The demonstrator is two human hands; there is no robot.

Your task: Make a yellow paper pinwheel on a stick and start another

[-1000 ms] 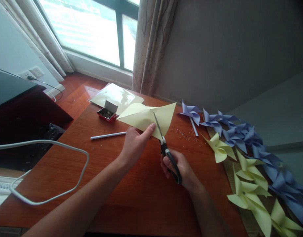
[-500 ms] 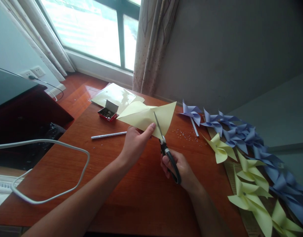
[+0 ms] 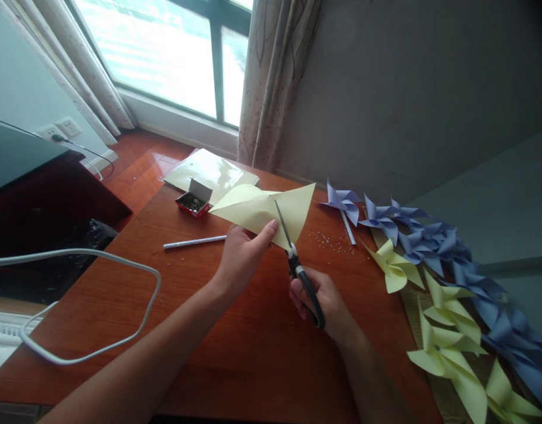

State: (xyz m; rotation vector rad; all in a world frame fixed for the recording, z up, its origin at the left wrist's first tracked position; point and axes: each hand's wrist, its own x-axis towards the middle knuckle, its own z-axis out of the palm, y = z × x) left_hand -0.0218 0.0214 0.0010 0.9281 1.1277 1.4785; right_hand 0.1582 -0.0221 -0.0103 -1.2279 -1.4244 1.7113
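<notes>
A pale yellow sheet of paper (image 3: 253, 209) is pinched in my left hand (image 3: 248, 247), thumb on top and the other fingers mostly underneath. My right hand (image 3: 321, 297) is wrapped round the black handles of a pair of scissors (image 3: 302, 272). One blade lies over the paper, pointing up toward its middle, beside my left thumb; the other blade is hidden under the sheet. The paper is held above the wooden table, its corners spread left and right. Near my left hand, a white paper straw (image 3: 195, 242) lies on the tabletop.
A small red box (image 3: 193, 200) of metal pins stands open before a plastic-wrapped paper stack (image 3: 204, 168). Blue pinwheels (image 3: 423, 240) and yellow pinwheels (image 3: 393, 267) line the right side. Tiny scraps (image 3: 330, 240) are scattered nearby. A white cable (image 3: 153, 294) loops over the left edge.
Almost nothing differs. The fingers of my right hand have shifted very slightly on the scissors; the paper and my left hand hold their place.
</notes>
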